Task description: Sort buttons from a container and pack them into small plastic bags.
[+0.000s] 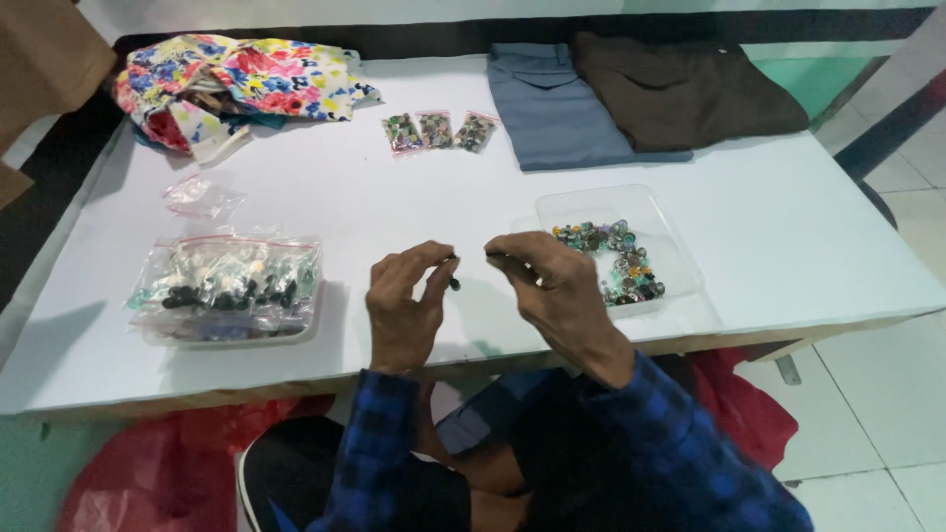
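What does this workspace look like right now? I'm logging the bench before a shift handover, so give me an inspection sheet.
Surface: white table, flat, in use.
Job's things: small dark bead pinched in the left hand; clear tray of mixed beads beside the right hand.
Clutter: large clear bag of dark beads on the left; empty small bag; three small filled bags; floral cloth; folded blue garment and brown garment.
Grippers: both hands raised just over the table, fingertips pinched; what the right holds is too small to tell.
Cables: nothing seen.
Surroundings: tiled floor; red bags under the table.
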